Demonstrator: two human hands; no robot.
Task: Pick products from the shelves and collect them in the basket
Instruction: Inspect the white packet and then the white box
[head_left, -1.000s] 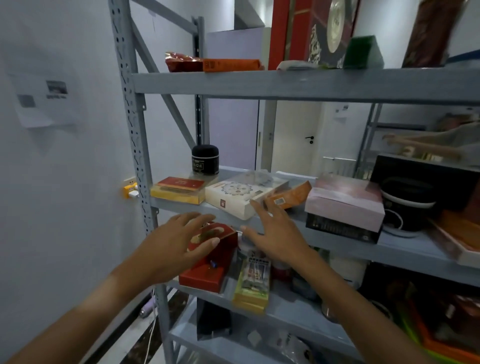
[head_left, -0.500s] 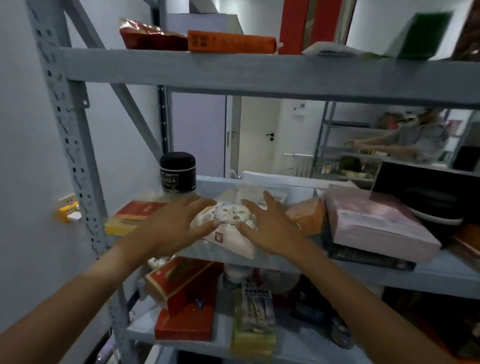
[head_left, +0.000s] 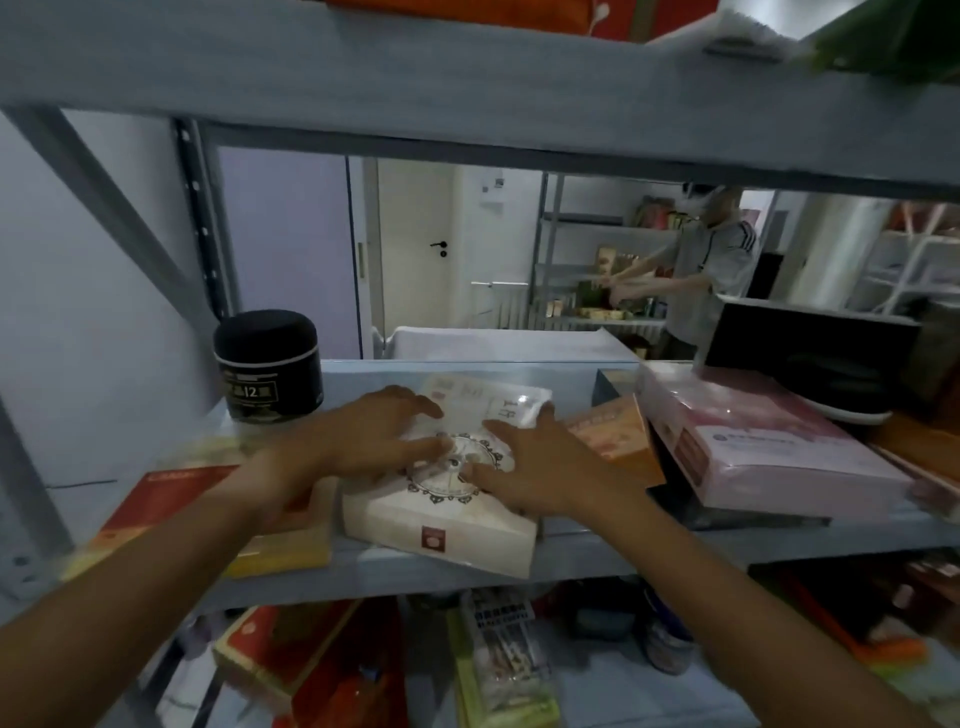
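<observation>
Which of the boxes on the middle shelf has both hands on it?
The white box with the round dark ornament on top; the red-yellow, orange and pink boxes beside it are untouched.

White flat box (head_left: 441, 525) with a round dark-patterned emblem, lying askew on the grey shelf (head_left: 597, 551), its front corner overhanging the edge

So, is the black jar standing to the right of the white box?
No, the black jar stands upright to the left of the white box, behind the left hand.

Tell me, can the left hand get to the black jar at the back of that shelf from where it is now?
Probably yes. The left hand rests on the white box, and the black jar stands just behind and to its left, with bare shelf between them and nothing standing in the way.
</observation>
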